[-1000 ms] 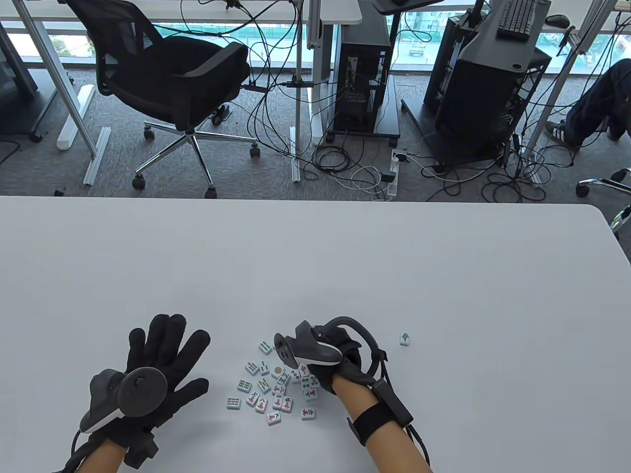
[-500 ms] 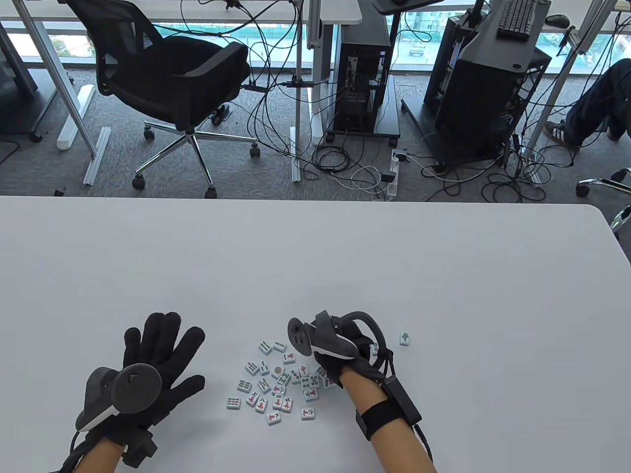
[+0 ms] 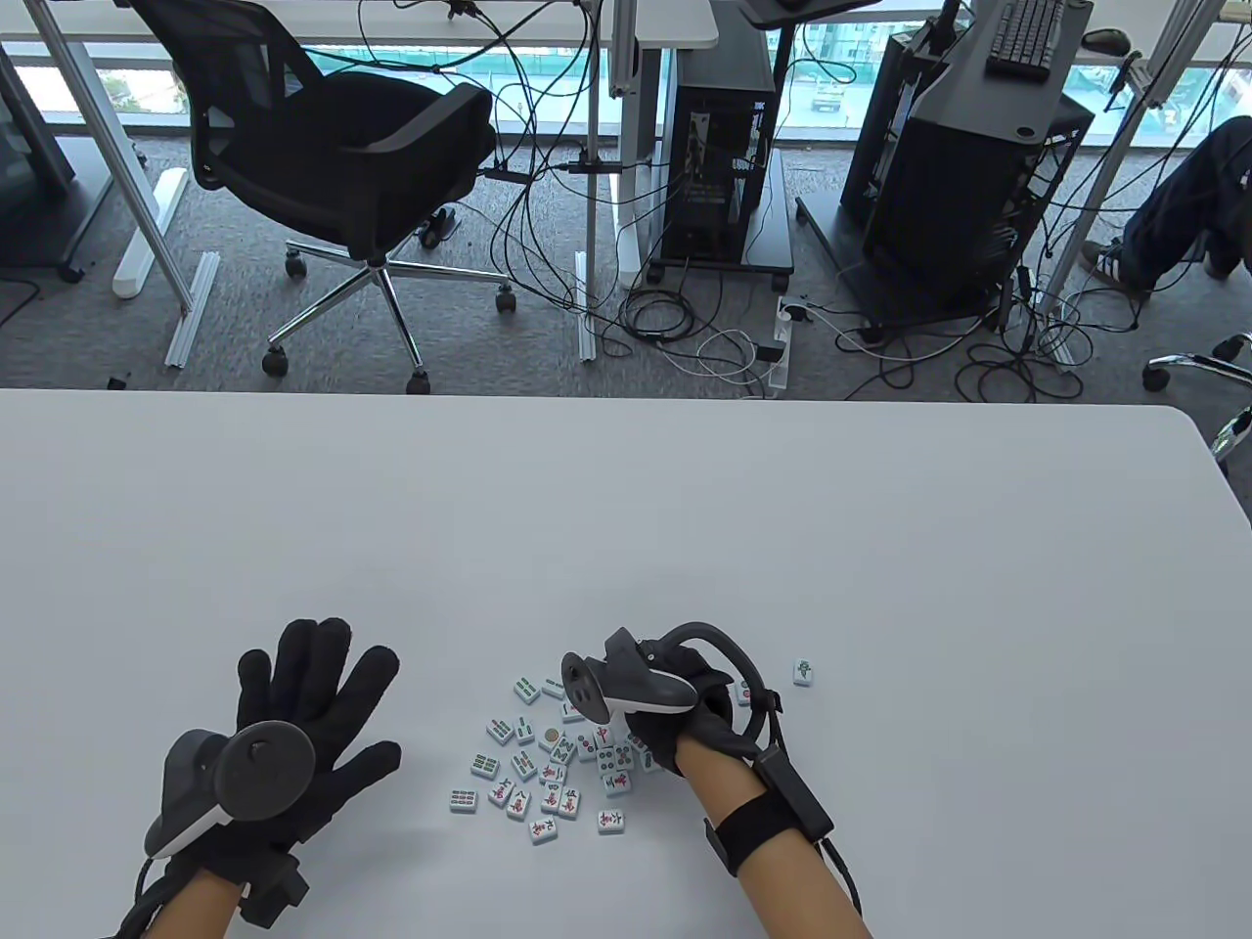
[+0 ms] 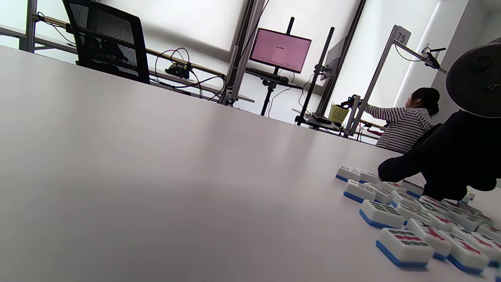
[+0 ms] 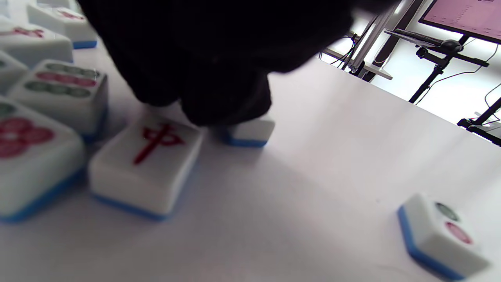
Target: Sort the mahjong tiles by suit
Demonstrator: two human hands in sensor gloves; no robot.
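Observation:
Several white, blue-backed mahjong tiles (image 3: 548,773) lie face up in a loose cluster near the table's front edge; the left wrist view shows the same cluster (image 4: 415,219) low at the right. My right hand (image 3: 646,729) hovers over the cluster's right side, its curled fingertips (image 5: 227,105) closed down on a small tile (image 5: 250,133) beside a red-character tile (image 5: 150,164). A two-dot tile (image 5: 438,231) lies apart, just right of that hand (image 3: 743,693). My left hand (image 3: 313,704) lies flat with fingers spread, left of the cluster, holding nothing.
One more tile (image 3: 803,671) sits alone further right. The white table (image 3: 626,509) stretches far beyond the tiles. Past its far edge stand an office chair (image 3: 342,156), computer towers and floor cables. A seated person (image 4: 407,121) is in the background.
My right hand swung right, left the two-dot tile beside itself, then came back left onto the cluster. My left hand slid slightly left and nearer the front edge.

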